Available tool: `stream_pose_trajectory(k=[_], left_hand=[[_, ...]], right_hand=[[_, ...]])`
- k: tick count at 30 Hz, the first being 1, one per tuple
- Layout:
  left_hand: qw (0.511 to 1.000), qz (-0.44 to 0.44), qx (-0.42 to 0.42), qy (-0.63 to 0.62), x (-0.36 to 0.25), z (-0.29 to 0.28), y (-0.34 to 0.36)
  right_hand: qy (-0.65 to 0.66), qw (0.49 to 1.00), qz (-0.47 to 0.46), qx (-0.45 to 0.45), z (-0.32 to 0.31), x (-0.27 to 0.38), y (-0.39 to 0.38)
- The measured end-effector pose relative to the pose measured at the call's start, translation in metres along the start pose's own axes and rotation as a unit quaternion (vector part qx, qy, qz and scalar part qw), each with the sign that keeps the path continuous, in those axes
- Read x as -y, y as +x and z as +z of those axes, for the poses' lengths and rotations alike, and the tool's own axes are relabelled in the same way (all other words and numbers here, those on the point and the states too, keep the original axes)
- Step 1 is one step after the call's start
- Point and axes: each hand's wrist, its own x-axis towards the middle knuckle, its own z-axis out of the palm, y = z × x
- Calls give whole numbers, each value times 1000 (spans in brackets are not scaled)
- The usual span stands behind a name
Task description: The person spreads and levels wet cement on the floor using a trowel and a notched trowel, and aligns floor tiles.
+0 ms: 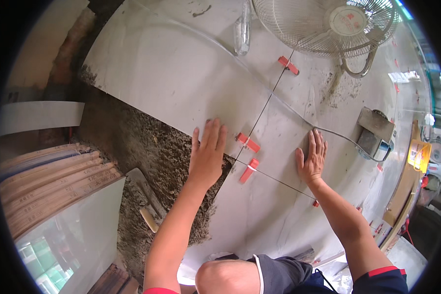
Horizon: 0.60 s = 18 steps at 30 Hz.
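My left hand (208, 152) lies with fingers stretched out at the edge of a large pale tile (161, 73), beside rough grey mortar (166, 147). A red levelling wedge (248, 142) sits just right of it on the joint, with another red wedge (249, 170) below. My right hand (312, 157) rests flat and open on the neighbouring tile (279, 196), its fingertips by a grey cord (339, 134). A trowel with a pale handle (149, 219) lies on the mortar left of my left forearm. Neither hand holds anything.
A wire-guarded fan (323, 24) stands at the top, a grey metal tool (375, 131) at the right, near a yellow container (419, 156). Stacked boxes (54, 181) and a leaning tile (78, 245) are at the left. My bare knee (225, 277) is at the bottom.
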Motion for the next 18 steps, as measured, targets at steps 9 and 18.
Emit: stream_pose_trajectory(k=[9, 18], left_hand=[[947, -223, -18, -229, -55, 42, -88], [907, -287, 59, -301, -51, 53, -62]], right_hand=[[4, 1000, 6, 0, -1, 7, 2], [1, 1000, -1, -7, 1, -1, 1]])
